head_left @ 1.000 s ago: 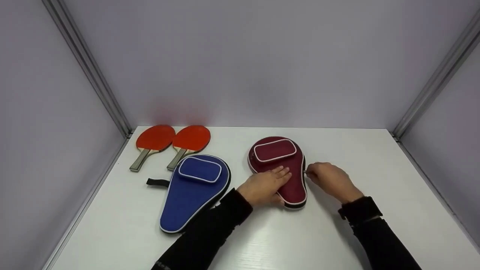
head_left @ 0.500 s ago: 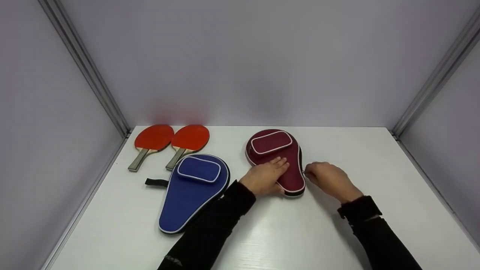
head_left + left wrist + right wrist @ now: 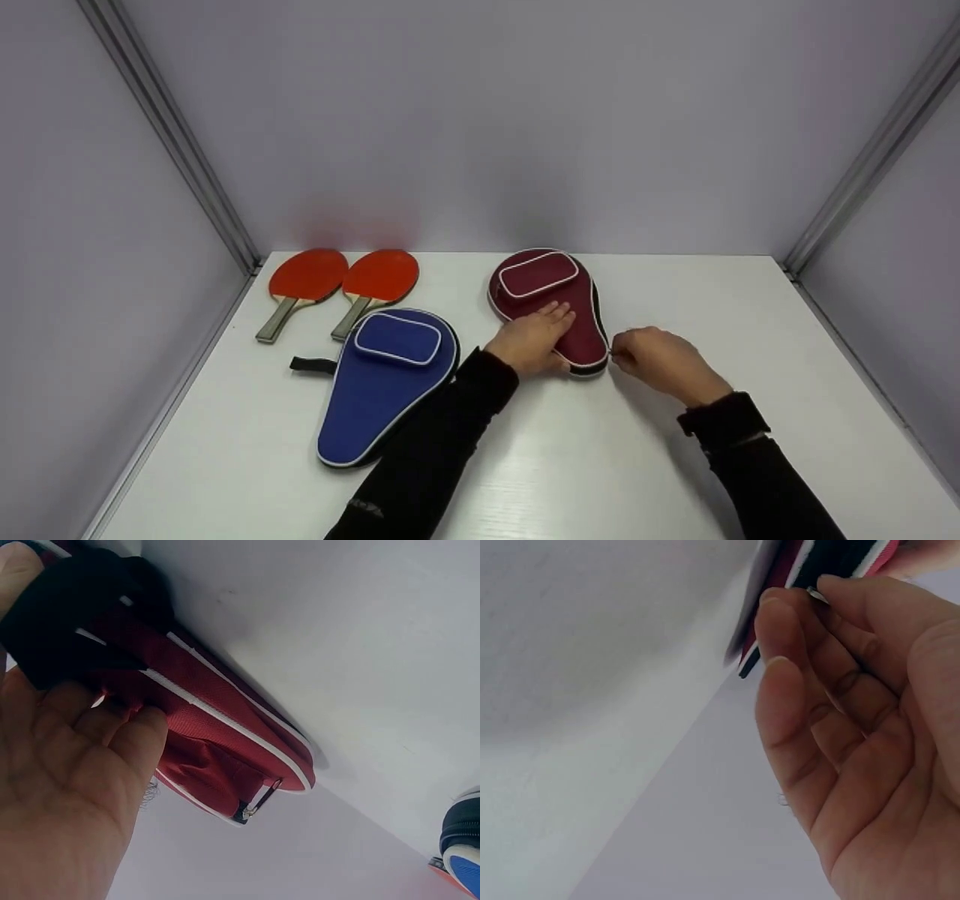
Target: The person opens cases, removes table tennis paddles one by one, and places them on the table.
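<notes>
A dark red table tennis racket case [image 3: 538, 274] with white piping and a small zipped pocket lies near the back edge of the table. My left hand [image 3: 531, 341] rests on its front with fingers extended, the thumb by the narrow end. At the case's right side, my right hand [image 3: 667, 364] pinches a small metal zipper pull [image 3: 817, 594] between thumb and forefinger. The case's black side band shows beside those fingertips in the right wrist view. In the left wrist view, the pocket's own zipper pull [image 3: 262, 799] hangs loose.
A blue racket case [image 3: 382, 397] with a black strap [image 3: 313, 365] lies left of the left forearm. Behind it, two red table tennis rackets [image 3: 309, 274] lie side by side at the back left. Grey panels [image 3: 525, 127] enclose the white table [image 3: 525, 465].
The red case has slid away toward the back wall with my left hand on it. My right hand has stayed almost in place, now beside the case's narrow end.
</notes>
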### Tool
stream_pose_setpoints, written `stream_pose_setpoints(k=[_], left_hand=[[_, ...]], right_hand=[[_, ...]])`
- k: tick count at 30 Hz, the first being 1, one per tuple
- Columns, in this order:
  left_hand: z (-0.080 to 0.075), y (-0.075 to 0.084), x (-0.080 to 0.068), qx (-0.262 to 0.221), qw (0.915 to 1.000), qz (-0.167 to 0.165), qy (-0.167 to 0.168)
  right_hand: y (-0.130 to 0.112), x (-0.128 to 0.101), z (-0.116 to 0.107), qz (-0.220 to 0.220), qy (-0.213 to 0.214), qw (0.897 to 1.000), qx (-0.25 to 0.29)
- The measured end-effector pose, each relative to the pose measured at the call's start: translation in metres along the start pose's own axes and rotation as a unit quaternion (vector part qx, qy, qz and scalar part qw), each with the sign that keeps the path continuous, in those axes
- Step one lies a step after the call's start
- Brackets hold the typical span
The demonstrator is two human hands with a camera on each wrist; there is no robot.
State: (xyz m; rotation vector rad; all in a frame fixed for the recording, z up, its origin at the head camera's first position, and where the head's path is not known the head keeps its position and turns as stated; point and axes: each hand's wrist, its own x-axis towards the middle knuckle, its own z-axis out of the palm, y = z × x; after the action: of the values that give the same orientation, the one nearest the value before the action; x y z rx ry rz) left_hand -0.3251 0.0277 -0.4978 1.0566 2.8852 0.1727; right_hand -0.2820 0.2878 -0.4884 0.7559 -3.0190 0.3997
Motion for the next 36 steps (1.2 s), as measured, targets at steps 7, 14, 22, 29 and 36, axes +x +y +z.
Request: stream_pose_setpoints(k=[7, 14, 22, 29, 36], left_hand=[[-0.009, 0.005, -0.001, 0.006, 0.9999, -0.009, -0.011], [0.041, -0.028, 0.034, 0.007, 0.9997, 0.017, 0.013], [0.078, -0.053, 0.059, 0.069, 0.9947, 0.054, 0.054], [0.066, -0.044, 0.051, 0.014, 0.9992, 0.027, 0.025], [0.064, -0.042, 0.047, -0.017, 0.9986, 0.035, 0.035]], right_hand=[[-0.012, -0.003, -0.007, -0.025, -0.044, 0.999, 0.011], [-0.023, -0.005, -0.01, -0.039, -0.056, 0.997, 0.034], [-0.032, -0.002, -0.008, -0.031, -0.067, 0.994, 0.078], [-0.045, 0.005, 0.006, -0.013, -0.047, 0.995, 0.091], [-0.069, 0.014, 0.034, -0.035, 0.066, 0.997, 0.026]])
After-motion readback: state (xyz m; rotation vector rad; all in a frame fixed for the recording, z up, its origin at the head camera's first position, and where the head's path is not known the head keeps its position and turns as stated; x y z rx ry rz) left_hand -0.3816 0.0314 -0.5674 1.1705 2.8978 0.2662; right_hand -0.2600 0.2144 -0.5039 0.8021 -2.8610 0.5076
